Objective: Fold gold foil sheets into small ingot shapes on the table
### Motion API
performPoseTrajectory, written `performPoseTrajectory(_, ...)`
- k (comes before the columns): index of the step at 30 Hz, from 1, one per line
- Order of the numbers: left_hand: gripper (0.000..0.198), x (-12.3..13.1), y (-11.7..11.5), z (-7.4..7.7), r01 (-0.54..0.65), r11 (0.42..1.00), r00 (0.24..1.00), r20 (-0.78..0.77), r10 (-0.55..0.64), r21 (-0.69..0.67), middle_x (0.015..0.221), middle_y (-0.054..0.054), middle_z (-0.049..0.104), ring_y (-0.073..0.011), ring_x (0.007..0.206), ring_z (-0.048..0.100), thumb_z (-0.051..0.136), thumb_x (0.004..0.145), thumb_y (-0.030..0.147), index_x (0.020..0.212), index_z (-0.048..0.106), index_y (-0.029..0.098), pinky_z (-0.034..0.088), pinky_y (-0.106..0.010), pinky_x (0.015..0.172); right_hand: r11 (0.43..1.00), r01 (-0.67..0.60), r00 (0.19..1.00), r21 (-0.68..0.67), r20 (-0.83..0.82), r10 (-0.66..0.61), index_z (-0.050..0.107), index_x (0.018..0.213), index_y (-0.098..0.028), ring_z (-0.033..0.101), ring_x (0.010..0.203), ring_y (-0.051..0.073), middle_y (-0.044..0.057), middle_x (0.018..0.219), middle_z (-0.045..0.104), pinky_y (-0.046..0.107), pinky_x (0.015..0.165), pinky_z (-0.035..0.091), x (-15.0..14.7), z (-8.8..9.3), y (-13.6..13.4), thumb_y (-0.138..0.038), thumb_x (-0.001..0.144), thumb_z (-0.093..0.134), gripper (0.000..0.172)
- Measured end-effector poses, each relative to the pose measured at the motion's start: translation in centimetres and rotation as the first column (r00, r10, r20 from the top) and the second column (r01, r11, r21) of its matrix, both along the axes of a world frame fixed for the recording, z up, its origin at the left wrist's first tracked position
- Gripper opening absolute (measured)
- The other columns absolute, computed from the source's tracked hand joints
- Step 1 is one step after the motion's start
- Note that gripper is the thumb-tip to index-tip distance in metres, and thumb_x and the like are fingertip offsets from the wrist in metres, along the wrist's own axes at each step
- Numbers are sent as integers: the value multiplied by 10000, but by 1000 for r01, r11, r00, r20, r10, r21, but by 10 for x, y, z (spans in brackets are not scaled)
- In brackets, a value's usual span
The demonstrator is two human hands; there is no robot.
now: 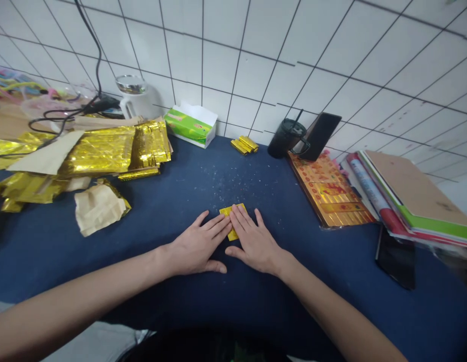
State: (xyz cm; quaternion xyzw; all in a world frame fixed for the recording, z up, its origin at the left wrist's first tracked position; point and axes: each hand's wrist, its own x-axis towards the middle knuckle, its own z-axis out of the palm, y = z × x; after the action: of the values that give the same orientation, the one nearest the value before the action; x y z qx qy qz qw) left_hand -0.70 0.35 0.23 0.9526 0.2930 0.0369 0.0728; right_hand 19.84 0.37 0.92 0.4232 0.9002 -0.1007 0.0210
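A small folded piece of gold foil paper (232, 233) lies on the dark blue tabletop (150, 261), partly hidden under my fingers. My left hand (198, 245) rests flat on its left side, with the fingers spread. My right hand (254, 240) lies flat over its right side, and the fingertips of both hands nearly meet above it. Neither hand is curled around the paper. A scatter of tiny pale specks covers the blue surface just beyond my hands.
Loose gold foil sheets (101, 151) and crumpled brown paper (99, 207) lie at the left. At the back stand folded gold pieces (244, 145), a tissue box (190, 125) and a black tumbler (288, 137). A gold-printed paper pack (327, 191), stacked books (414, 196) and a phone (395, 256) lie at the right.
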Motion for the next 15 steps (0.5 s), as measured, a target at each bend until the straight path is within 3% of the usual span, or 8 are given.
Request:
performPoseTrajectory(3,847,2,-1,1,4,1000,1000,-2,-4,27,1399,-169,299,-282,1299,235,257,772,702,1362,251,94,92,-489,1048,999,42,998,5,-54,-42,153,1396,-117,125,1337,224,110,1454,183,511,1053,139,6,7,3,-519,886,209,651)
performPoseTrajectory(7,846,7,-4,2,-9,996,1000,-19,11,90,1353,-186,371,-301,1266,286,260,767,707,1319,337,71,97,-506,1041,949,280,959,149,-85,-269,344,1337,-157,218,1314,216,97,1413,310,493,1047,167,13,8,4,-376,915,218,491)
performPoseTrajectory(11,856,17,-13,5,-61,986,997,-40,68,157,1312,-208,413,-312,1221,344,306,754,708,1285,389,42,144,-498,1033,928,323,946,186,-31,-323,329,1345,-158,138,1330,273,133,1446,208,568,1012,162,19,-2,17,-423,893,290,525)
performPoseTrajectory(15,836,29,-23,12,-95,979,994,-45,104,182,1235,-218,481,-313,1165,394,366,745,694,1233,450,20,218,-480,1004,949,263,965,175,-33,-261,223,1385,-172,58,1341,266,134,1469,95,550,1025,136,28,-7,43,-502,875,308,613)
